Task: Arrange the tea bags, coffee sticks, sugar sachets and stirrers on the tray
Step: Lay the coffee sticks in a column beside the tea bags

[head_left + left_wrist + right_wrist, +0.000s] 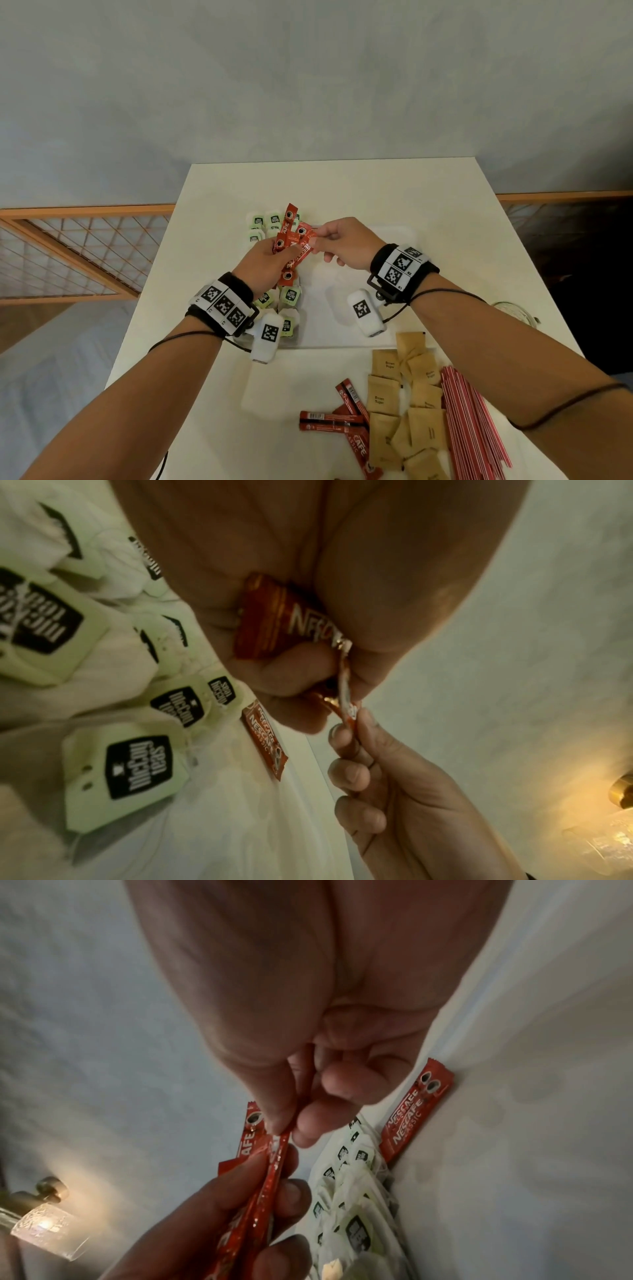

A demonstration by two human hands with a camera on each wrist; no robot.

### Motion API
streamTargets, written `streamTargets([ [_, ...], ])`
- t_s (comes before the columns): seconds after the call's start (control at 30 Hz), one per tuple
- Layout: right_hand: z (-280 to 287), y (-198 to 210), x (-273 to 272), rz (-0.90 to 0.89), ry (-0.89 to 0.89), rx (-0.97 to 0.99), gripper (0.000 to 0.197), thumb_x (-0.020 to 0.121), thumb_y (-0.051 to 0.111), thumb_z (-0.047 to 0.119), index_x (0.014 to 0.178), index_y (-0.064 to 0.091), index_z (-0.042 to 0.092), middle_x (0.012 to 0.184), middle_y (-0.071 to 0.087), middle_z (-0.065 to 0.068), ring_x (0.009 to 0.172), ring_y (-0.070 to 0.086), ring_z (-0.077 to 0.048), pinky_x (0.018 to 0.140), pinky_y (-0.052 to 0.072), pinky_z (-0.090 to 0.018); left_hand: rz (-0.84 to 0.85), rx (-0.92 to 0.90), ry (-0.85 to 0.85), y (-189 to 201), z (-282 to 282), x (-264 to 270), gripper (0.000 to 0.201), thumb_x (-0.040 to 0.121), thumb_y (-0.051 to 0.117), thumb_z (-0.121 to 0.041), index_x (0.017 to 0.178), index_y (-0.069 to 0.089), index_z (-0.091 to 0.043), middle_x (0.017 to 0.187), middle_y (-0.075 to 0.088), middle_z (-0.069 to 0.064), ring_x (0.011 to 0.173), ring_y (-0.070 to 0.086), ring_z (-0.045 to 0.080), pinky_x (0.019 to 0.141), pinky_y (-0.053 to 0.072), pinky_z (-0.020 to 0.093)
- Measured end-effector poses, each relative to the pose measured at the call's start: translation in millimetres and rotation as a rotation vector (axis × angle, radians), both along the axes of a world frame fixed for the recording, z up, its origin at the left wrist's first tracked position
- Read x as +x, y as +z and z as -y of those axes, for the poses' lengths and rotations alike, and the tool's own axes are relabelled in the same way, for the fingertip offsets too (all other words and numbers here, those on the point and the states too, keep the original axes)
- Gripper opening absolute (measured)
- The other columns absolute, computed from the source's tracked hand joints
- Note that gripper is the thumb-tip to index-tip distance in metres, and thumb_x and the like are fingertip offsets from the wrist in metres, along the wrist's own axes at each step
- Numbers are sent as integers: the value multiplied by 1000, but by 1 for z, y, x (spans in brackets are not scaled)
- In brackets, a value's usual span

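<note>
My left hand [270, 255] grips a fanned bunch of red coffee sticks [291, 245] above the left part of the white tray [342, 337]. My right hand [317, 241] pinches the end of one stick in that bunch between thumb and forefinger. In the left wrist view the red coffee sticks [274, 623] sit in my curled fingers, and the right hand [356, 723] nips one end. Green-tagged tea bags [289, 296] lie in a row on the tray under my left hand. One coffee stick [411, 1118] lies flat on the tray beside the tea bags [356, 1204].
Near the table's front edge lie several loose coffee sticks [337, 416], a heap of brown sugar sachets [407, 404] and a bundle of red-and-white stirrers [469, 421]. An orange-framed mesh railing [68, 253] stands to the left of the white table [428, 192].
</note>
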State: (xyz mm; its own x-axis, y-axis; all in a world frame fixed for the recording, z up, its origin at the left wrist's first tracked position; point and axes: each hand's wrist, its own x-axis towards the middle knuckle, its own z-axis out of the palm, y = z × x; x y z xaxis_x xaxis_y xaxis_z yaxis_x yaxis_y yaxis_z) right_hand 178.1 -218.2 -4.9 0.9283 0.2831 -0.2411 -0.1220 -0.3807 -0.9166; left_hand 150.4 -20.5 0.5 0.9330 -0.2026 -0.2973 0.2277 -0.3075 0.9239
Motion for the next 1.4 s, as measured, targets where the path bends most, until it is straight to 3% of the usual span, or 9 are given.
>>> streamTargets([
  [0.2, 8, 11, -6, -84, -74, 163, 4, 102, 58, 15, 100, 59, 12, 96, 76, -7, 88, 76, -19, 63, 58, -28, -43, -96, 112, 2, -2, -7, 18, 101, 56, -20, 102, 69, -8, 85, 75, 14, 67, 71, 21, 64, 54, 34],
  [0.43, 5, 17, -19, -92, 64, 140, 20, 106, 48, 11, 125, 53, 13, 107, 66, -16, 87, 75, -35, 71, 63, -42, 117, 59, 77, 11, 2, -16, 26, 99, 62, -32, 80, 62, -14, 54, 52, -1, 39, 46, 5, 41, 38, 16],
  [0.53, 1, 17, -27, -40, 138, 67, 40, 105, 52, 17, 144, 41, 19, 92, 62, -3, 77, 75, -28, 64, 58, -33, 94, 33, 59, 12, 6, -17, 29, 96, 66, -32, 73, 60, -16, 53, 51, 0, 39, 45, 8, 41, 38, 19],
  [0.73, 5, 13, -31, 78, 213, -68, 56, 103, 57, 26, 153, 33, 22, 97, 67, 3, 86, 65, -7, 81, 57, -33, 33, -18, 40, 9, 4, -17, 19, 96, 65, -22, 82, 68, -9, 69, 69, -1, 51, 54, 13, 48, 42, 23],
  [0.83, 9, 17, -38, -22, 235, -16, 46, 101, 60, 23, 145, 46, 20, 94, 68, 4, 87, 68, -13, 83, 59, -31, 17, -100, 132, 11, 4, -18, 13, 95, 66, -18, 87, 72, -10, 75, 73, 3, 51, 53, 13, 47, 43, 22],
  [0.93, 17, 16, -41, -80, 249, 6, 22, 103, 57, 17, 122, 66, 10, 90, 68, 0, 72, 65, -8, 79, 57, -28, -7, -154, 174, 12, 3, -19, 12, 95, 66, -17, 95, 73, -7, 80, 76, 6, 50, 52, 12, 44, 41, 20],
  [1.03, 26, 12, -42, -131, 176, 27, 15, 103, 57, 18, 106, 69, 9, 91, 70, -2, 67, 66, -8, 81, 57, -30, -23, -171, 167, 9, 1, -20, 11, 94, 67, -15, 99, 72, -6, 85, 78, 9, 52, 52, 14, 50, 44, 23],
  [1.23, 40, 4, -31, -80, -91, 86, 20, 97, 67, 18, 113, 71, 6, 94, 71, -8, 69, 65, -10, 74, 59, -30, -13, -141, 171, 6, 1, -20, 7, 93, 67, -17, 93, 71, -10, 81, 74, 5, 51, 53, 13, 49, 43, 22],
  [1.4, 44, -3, -20, -69, -262, 128, 14, 93, 72, 21, 99, 76, 8, 87, 74, -9, 68, 63, -12, 72, 59, -29, -35, -84, 150, 7, -1, -17, 18, 97, 63, -30, 93, 63, -12, 71, 61, 1, 52, 52, 13, 46, 42, 20],
])
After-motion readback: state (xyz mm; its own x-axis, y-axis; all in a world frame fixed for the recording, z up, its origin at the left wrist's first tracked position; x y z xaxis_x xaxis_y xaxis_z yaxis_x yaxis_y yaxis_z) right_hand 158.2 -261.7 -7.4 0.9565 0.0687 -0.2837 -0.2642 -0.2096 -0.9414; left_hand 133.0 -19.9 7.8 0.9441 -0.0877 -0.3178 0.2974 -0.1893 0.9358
